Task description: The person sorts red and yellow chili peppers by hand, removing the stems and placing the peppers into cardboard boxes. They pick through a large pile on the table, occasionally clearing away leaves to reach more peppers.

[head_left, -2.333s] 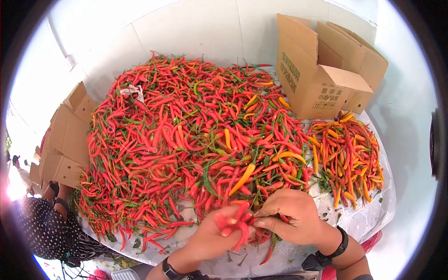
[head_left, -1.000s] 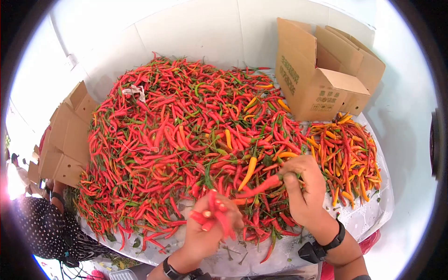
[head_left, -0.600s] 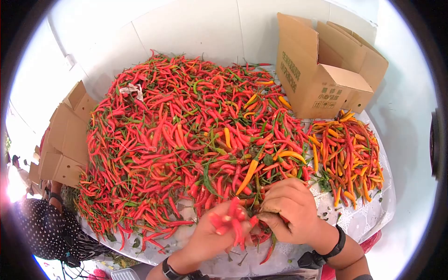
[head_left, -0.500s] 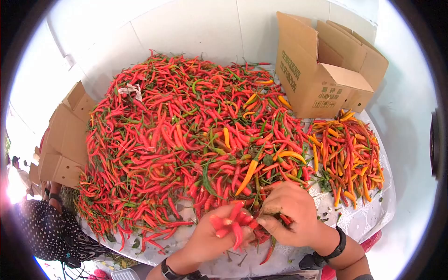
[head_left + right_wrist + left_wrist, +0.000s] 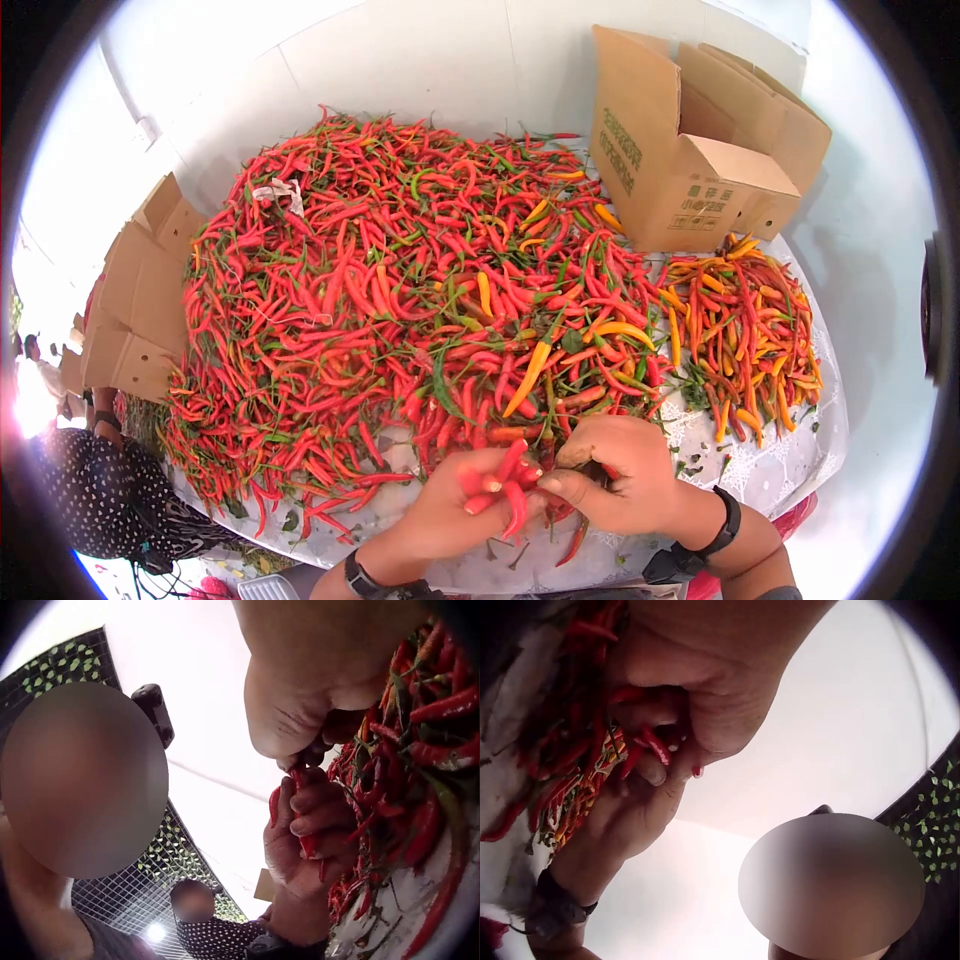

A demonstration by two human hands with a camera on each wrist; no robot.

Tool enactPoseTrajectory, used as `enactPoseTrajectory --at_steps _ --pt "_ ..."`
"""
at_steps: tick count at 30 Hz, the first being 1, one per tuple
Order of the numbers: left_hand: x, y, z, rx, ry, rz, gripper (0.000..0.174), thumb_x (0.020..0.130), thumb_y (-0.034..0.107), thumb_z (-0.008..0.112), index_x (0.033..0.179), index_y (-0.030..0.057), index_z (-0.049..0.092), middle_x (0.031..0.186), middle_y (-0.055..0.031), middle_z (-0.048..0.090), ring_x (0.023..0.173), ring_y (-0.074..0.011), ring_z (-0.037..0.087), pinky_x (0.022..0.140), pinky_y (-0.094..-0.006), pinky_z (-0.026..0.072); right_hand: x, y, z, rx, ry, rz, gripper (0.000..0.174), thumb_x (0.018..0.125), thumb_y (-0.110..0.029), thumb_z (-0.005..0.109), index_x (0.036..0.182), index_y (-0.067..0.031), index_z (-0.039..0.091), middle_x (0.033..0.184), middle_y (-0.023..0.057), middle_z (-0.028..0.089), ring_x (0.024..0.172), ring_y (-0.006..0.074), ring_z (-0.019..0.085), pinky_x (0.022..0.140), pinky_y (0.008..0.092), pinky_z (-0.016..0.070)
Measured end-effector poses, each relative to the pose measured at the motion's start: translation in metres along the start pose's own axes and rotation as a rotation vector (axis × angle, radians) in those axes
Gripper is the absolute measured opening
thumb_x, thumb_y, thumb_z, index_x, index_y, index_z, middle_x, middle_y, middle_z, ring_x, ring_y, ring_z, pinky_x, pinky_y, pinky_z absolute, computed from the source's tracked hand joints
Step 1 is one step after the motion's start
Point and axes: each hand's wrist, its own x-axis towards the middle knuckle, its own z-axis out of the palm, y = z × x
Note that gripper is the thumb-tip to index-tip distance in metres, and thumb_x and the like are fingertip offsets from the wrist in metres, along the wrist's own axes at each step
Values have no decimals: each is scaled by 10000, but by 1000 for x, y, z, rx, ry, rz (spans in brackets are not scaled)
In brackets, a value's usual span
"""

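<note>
Judging this the stem-plucking step, I grip a bunch of red chillies in the left hand at the near side of the pile, the right hand pinching one chilli, which calls for a gentle tug.

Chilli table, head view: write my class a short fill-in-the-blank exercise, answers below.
The left hand holds a bunch of ____ chillies.
The larger heap lies to the ____ of the smaller heap.
The box behind the smaller heap is made of ____.
The right hand has a wrist strap coloured ____.
Missing words: red; left; cardboard; black.
</note>
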Motion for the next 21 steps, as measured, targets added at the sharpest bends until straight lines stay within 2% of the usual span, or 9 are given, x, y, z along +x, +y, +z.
enactPoseTrajectory --at_steps 3,6,9,12,15,18,19,21 --pt "-2 3 -1 -36 -25 -61 189 836 -4 643 998 -4 545 814 -17 603 708 -59 569 605 -232 467 -1 -5 -3 178 -85 198 163 794 -151 720 785 -29 613 641 38 554 554 138 547 494 276 411" --pt "-4 2 0 -120 -28 -90 176 845 -4 629 999 -8 545 805 -31 608 688 -87 581 585 -245 476 -6 0 1 484 -106 318 145 871 -144 655 852 -10 602 675 3 556 590 71 530 513 242 416" --pt "-3 5 2 -157 -52 -74 150 858 2 609 996 -13 551 804 -54 616 682 -126 598 577 -261 487 -3 -5 -1 812 -174 559 126 916 -130 596 904 -4 591 714 -18 543 597 46 506 530 220 417" --pt "-2 11 -2 -95 -106 -82 140 862 20 606 990 -14 561 818 -78 621 695 -156 614 584 -272 496 -6 2 -3 1023 -234 657 112 922 -116 582 907 -5 589 747 -5 551 602 54 506 551 214 421" --pt "-2 12 -2 -117 -71 -43 129 852 44 623 957 -6 568 818 -89 618 707 -171 624 592 -281 503 -5 7 -9 1121 -114 583 103 912 -108 588 909 -5 592 750 5 551 658 62 520 580 219 430" --pt "2 5 -4 -114 4 96 112 858 64 611 914 18 525 787 -91 603 692 -188 622 587 -296 506 3 10 -18 493 -78 226 108 865 -88 624 875 17 598 800 70 596 661 145 549 627 275 450" --pt "4 0 -5 -154 35 139 108 865 66 601 910 24 511 780 -92 599 682 -189 618 577 -300 502 7 10 -21 301 -69 139 63 829 -55 640 838 5 626 814 79 616 717 171 563 699 300 457" --pt "5 -2 -3 -231 68 174 114 877 71 586 917 36 485 759 -87 584 652 -185 601 553 -301 491 9 18 -25 147 -36 128 81 812 -90 663 842 -16 648 782 82 627 714 200 573 680 321 455"
